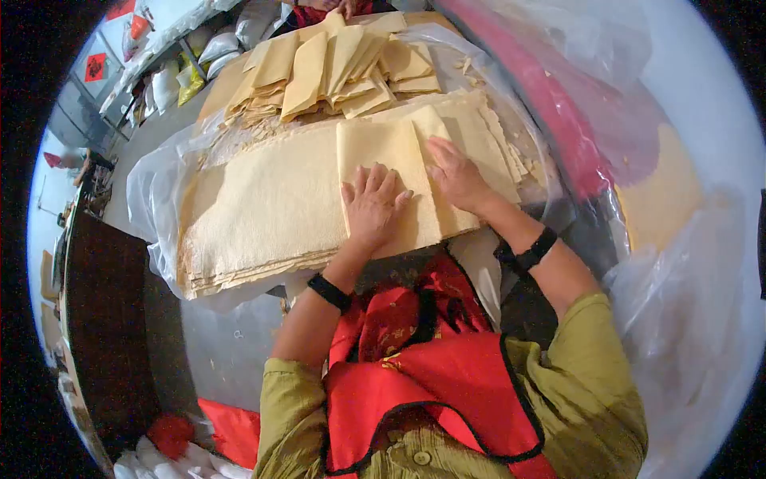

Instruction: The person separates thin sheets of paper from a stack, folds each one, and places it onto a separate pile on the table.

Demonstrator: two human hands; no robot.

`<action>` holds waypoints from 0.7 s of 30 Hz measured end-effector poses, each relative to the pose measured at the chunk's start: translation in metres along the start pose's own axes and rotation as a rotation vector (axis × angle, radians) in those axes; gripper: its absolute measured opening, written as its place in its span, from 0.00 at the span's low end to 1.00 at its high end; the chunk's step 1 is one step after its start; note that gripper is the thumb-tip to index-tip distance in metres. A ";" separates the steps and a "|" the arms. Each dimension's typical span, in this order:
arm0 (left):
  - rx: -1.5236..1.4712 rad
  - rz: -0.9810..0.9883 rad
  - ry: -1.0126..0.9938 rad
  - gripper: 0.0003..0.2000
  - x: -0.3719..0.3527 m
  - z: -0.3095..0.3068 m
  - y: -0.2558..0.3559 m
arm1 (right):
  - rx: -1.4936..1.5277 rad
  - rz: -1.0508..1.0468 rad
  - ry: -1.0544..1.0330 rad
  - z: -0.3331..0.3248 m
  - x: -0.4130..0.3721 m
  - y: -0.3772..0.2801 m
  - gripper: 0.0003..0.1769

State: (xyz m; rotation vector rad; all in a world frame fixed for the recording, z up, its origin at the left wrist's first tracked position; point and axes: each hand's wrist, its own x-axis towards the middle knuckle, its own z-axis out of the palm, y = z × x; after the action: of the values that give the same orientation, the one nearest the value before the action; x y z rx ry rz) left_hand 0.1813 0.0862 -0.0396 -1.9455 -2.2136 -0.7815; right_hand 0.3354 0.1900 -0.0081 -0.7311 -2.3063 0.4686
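Observation:
A large stack of thin, pale yellow sheets [263,199] with ragged edges lies on the table. On its right part rests a folded sheet [383,144], with a flap [439,191] along its right side. My left hand [373,206] lies flat on the folded sheet, its fingers spread. Over the flap, my right hand [461,177] presses down with its fingers stretched out. Neither hand grasps anything. What material the sheets are made of is not certain.
Beyond the stack is a heap of folded yellow sheets [319,72]. At the far end, another person's hand [345,8] shows. Clear plastic [155,191] hangs over the table's left edge. Scraps [519,152] lie along the right side. Filled bags [219,48] stand at back left.

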 end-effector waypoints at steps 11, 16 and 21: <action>-0.449 -0.392 0.111 0.31 -0.005 -0.039 -0.043 | -0.451 -0.185 -0.307 0.017 -0.011 -0.016 0.31; -1.139 -0.798 -0.279 0.18 0.002 -0.054 -0.064 | -0.463 -0.233 -0.292 0.022 -0.006 -0.015 0.30; -1.403 -0.478 -0.155 0.21 0.007 -0.052 -0.014 | -0.412 -0.143 -0.346 0.028 -0.001 -0.007 0.28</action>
State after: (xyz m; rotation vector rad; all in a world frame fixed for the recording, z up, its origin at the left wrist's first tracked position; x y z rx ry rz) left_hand 0.1528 0.0697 0.0039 -1.6915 -2.4154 -2.9086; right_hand 0.3143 0.1807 -0.0251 -0.7103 -2.8027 0.0501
